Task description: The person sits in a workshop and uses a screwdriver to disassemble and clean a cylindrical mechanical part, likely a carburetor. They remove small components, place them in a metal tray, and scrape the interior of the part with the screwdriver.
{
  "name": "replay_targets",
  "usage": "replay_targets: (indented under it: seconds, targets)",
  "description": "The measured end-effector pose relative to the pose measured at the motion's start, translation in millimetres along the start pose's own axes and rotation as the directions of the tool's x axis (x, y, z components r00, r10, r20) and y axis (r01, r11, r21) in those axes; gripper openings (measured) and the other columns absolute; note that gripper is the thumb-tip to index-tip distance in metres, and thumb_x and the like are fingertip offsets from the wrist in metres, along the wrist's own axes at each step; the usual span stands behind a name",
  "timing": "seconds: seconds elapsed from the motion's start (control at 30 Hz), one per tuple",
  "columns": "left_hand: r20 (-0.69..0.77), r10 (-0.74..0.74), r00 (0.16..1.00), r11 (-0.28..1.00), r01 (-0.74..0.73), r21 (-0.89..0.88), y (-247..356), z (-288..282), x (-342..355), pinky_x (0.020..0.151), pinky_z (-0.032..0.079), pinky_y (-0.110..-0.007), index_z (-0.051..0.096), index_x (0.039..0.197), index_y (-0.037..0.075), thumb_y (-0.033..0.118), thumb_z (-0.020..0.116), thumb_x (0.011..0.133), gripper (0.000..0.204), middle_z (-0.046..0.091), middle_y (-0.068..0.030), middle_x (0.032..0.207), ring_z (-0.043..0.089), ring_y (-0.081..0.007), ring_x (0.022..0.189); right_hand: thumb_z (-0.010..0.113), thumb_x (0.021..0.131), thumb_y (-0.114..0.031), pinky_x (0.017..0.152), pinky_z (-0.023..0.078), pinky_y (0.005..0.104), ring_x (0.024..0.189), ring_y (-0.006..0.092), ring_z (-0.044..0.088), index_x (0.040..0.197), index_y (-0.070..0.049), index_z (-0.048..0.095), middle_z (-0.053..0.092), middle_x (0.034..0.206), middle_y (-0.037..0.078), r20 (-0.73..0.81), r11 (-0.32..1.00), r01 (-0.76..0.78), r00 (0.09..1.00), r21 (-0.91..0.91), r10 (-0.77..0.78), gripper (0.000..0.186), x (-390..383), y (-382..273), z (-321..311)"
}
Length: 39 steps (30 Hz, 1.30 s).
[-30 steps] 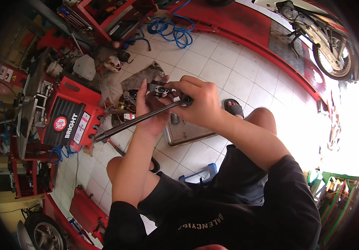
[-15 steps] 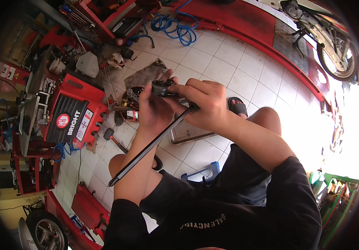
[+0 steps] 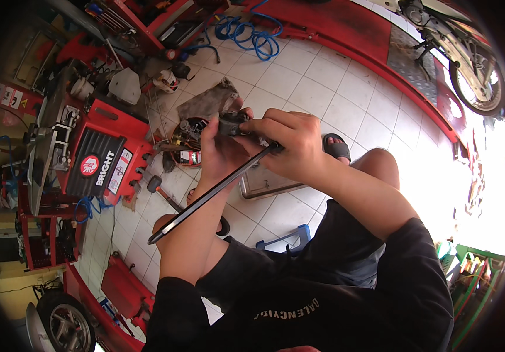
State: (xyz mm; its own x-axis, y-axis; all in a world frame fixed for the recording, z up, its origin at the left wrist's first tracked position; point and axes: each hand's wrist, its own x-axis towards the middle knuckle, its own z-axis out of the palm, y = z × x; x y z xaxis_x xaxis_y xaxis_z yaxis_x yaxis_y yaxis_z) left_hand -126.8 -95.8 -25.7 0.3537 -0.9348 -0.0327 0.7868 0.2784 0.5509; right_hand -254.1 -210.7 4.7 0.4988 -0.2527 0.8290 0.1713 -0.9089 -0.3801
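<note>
- The person's left hand is cupped palm-up around a small dark metal part, its thumb standing along the left side and its fingertips showing behind the far edge.
- The part sits at the finger end of that hand, above the palm and well beyond the wrist; its exact kind is too small and shaded to tell.
- The right hand is closed around the upper end of a long dark metal bar, with its index finger stretched out to the near right side of the part.
- The bar slants from beneath the right fingers down to the left, crossing in front of the left wrist and forearm to a narrow end beside the left knee; whether it touches the forearm cannot be told.
- The two hands are close together, the right one just beside the part, over the tiled floor.
- Below them, partly hidden by the right hand, a shallow metal tray lies on the tiles.
- A mallet with a dark head lies left of the left forearm.
- A grey rag is spread on the floor beyond the left hand.
</note>
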Motion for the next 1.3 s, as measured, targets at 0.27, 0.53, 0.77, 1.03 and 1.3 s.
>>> replay_targets:
  seconds: [0.27,0.53,0.77,1.03,1.3]
  targets:
    - [0.001,-0.061,0.998,0.988,0.060,-0.142,10,-2,2,0.098,0.046,-0.041,0.052,0.143,0.004,0.066,0.046,0.100,0.076,0.061,-0.0085,0.122,0.062,-0.0221,0.107,0.091,0.072,-0.015,0.049,0.051,0.0314,0.055,0.0166,0.064,0.099,-0.008,0.076,0.063,0.069,0.002,0.053,1.000,0.007,0.999,-0.006,-0.007,0.032,-1,-7,-1]
    - [0.020,-0.058,0.998,0.990,0.060,-0.131,9,-10,1,0.096,0.047,-0.040,0.054,0.141,0.004,0.064,0.048,0.100,0.072,0.065,-0.0084,0.117,0.063,-0.0214,0.108,0.090,0.072,-0.011,0.049,0.049,0.0301,0.054,0.0166,0.062,0.102,-0.007,0.076,0.061,0.069,0.003,0.074,0.997,-0.068,0.995,0.026,0.066,0.033,-5,-3,-1]
    - [0.003,-0.018,1.000,1.000,0.018,-0.009,-4,-28,6,0.094,0.052,-0.041,0.056,0.138,0.005,0.044,0.058,0.104,0.053,0.069,-0.0096,0.117,0.066,-0.0217,0.109,0.088,0.076,-0.007,0.049,0.047,0.0311,0.052,0.0157,0.058,0.102,-0.009,0.077,0.059,0.066,0.005,0.167,0.986,-0.167,0.972,0.013,0.162,0.028,3,-19,0]
    - [0.003,-0.064,0.998,0.997,0.064,0.031,-4,-22,-3,0.098,0.047,-0.039,0.056,0.139,0.010,0.046,0.055,0.105,0.050,0.068,-0.0039,0.115,0.063,-0.0169,0.109,0.087,0.077,-0.002,0.049,0.046,0.0283,0.052,0.0144,0.056,0.099,-0.007,0.074,0.058,0.068,0.004,0.168,0.984,-0.178,0.970,0.010,0.174,0.027,-2,-23,-3]
    - [-0.242,-0.062,0.968,0.993,0.035,-0.116,-2,-17,-2,0.078,0.051,-0.035,0.060,0.124,0.008,0.058,0.071,0.094,0.059,0.066,-0.0063,0.102,0.064,-0.0202,0.090,0.077,0.091,-0.009,0.049,0.041,0.0248,0.054,0.0087,0.053,0.112,0.000,0.072,0.057,0.071,-0.001,0.354,0.838,-0.487,0.850,0.245,0.391,0.023,3,-13,-12]
